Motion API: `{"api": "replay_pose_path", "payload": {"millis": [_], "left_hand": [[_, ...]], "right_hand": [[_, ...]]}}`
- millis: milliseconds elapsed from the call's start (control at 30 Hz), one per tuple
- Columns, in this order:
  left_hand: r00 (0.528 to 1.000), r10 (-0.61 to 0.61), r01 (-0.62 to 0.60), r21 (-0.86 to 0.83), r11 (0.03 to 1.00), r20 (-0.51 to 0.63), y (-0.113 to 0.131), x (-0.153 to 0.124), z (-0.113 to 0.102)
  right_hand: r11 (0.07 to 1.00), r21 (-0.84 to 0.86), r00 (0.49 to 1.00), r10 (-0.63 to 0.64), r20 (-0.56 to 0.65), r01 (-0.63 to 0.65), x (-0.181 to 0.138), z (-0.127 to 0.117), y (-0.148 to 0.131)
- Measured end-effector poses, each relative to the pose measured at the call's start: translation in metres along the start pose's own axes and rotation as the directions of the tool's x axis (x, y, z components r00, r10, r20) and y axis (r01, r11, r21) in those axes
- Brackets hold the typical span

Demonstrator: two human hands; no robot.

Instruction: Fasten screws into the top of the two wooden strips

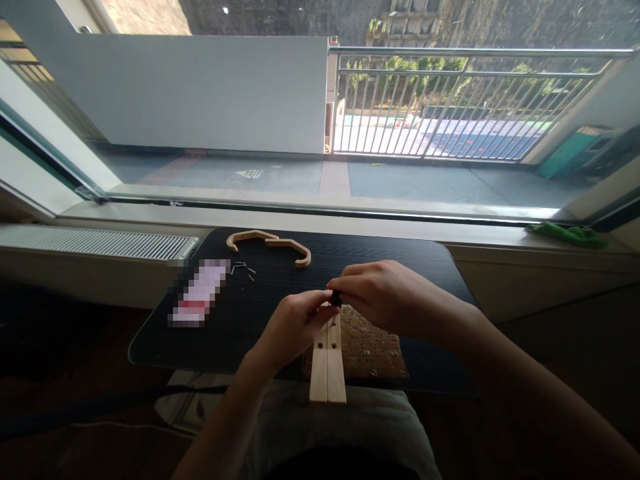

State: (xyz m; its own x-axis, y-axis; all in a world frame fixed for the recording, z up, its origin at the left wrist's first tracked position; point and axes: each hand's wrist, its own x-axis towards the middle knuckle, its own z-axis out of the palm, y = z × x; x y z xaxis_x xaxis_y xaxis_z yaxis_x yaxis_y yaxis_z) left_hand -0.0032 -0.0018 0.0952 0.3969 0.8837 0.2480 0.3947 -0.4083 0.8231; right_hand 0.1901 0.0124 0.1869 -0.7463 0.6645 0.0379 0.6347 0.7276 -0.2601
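Note:
Two pale wooden strips (328,383) lie side by side over the front of the black table, with several dark round holes in them. My right hand (387,293) is closed, its fingertips pinching a small black knob-like piece (336,298) above the strips' far end. From the left, my left hand (295,327) is closed too, thumb and forefinger pressed at the same black piece. A thin metal shaft (334,321) shows below it at a hole; its exact kind is hard to make out. Under the strips sits a worn brown board (373,343).
Two curved wooden hooks (295,247) lie at the back of the black table (270,293). Several screws (243,267) are scattered to the left, beside a blurred pink-white packet (203,290). A radiator (100,243) and the window sill (250,220) border the table; a green cloth (567,235) rests on the right.

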Motion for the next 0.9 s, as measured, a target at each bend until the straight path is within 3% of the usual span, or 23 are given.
{"api": "replay_pose_path", "payload": {"millis": [500, 900], "left_hand": [[0.996, 0.018, -0.011, 0.081, 0.997, -0.089, -0.003, -0.001, -0.013], [0.998, 0.029, -0.025, 0.082, 0.996, -0.047, 0.002, 0.000, -0.009]], "right_hand": [[0.999, -0.036, 1.000, 0.000, -0.025, 0.000, 0.000, 0.001, 0.002], [0.998, -0.028, 0.998, 0.064, -0.011, -0.064, 0.003, 0.002, 0.001]]}}
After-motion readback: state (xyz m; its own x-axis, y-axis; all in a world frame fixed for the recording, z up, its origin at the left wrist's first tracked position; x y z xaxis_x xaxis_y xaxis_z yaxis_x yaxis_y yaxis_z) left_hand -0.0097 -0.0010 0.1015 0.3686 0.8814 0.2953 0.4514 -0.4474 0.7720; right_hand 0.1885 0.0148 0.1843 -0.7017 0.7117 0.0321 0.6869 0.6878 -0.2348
